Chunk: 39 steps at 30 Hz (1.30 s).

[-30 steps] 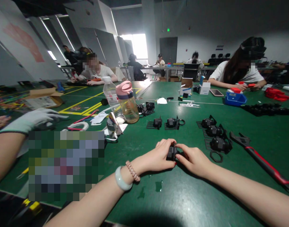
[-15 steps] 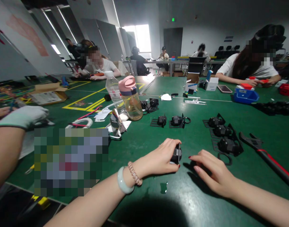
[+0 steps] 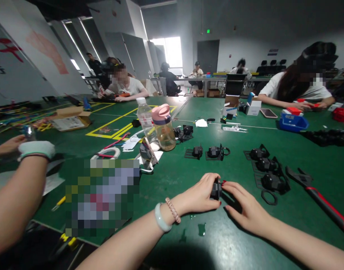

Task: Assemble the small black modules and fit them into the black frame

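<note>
My left hand (image 3: 201,193) is closed around a black plastic fitting (image 3: 216,190) with a flat plate on its right side, low over the green table. My right hand (image 3: 246,204) has its fingers apart, with a fingertip at the plate's right edge; whether it presses there I cannot tell. Beyond my right hand stand several similar black fittings (image 3: 271,183) with plates, and a black ring (image 3: 269,197) lies beside them. Two more fittings, one to the left (image 3: 196,151) and one beside a second ring (image 3: 214,152), stand farther back.
Red-handled pliers (image 3: 320,195) lie at the right. A pink-lidded bottle (image 3: 165,131), a clear bottle (image 3: 144,118) and a propped phone (image 3: 147,153) stand left of centre. A blue bin (image 3: 292,122) is at the back right. A co-worker's gloved hand (image 3: 37,150) works at the left.
My right hand has moved left, bringing its fingers up to the fitting in my left hand. The co-worker's arm at the left has shifted. The whole view has swung slightly.
</note>
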Each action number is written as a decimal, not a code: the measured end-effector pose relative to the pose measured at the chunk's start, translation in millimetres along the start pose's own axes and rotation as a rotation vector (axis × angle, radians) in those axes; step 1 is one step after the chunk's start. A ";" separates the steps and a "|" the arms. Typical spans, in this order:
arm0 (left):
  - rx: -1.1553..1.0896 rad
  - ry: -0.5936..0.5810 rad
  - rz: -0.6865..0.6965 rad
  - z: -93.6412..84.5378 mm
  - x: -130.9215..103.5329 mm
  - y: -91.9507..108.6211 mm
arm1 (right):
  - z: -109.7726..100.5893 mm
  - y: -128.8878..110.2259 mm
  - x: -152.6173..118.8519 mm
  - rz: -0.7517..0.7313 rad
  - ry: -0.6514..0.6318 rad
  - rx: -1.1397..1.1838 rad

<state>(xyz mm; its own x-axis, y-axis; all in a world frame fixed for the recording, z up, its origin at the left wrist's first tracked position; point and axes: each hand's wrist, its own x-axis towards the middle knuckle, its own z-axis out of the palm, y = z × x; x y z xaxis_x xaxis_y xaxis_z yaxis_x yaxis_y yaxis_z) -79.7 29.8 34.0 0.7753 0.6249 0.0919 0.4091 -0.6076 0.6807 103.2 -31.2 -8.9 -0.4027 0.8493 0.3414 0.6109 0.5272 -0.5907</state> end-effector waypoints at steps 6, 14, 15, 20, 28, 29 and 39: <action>-0.015 -0.012 0.010 4.2 3.6 -6.5 | 3.6 0.5 2.3 0.038 0.030 0.002; -0.013 0.025 0.038 11.0 8.6 -14.5 | -1.7 0.4 11.1 0.056 0.083 0.051; -0.012 0.026 0.040 11.0 8.6 -14.8 | -1.8 0.3 12.0 0.055 0.084 0.059; -0.015 0.031 0.044 10.1 10.4 -14.6 | -1.9 3.1 16.4 0.028 0.080 0.087; 0.007 0.041 0.044 10.6 15.4 -9.9 | -1.6 9.8 16.8 -0.015 0.134 0.039; 0.011 0.042 0.049 11.3 15.8 -9.8 | -1.8 10.5 16.3 -0.024 0.139 0.034; 0.043 0.046 0.065 14.5 17.8 -8.2 | -2.8 14.7 14.9 -0.039 0.166 0.022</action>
<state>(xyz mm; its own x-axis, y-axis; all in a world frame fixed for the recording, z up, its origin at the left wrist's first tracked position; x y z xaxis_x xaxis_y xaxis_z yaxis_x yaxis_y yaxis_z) -62.3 38.8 19.5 0.7783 0.6046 0.1692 0.3796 -0.6679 0.6402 108.1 -10.8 -10.4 -0.3064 0.8224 0.4793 0.5816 0.5603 -0.5897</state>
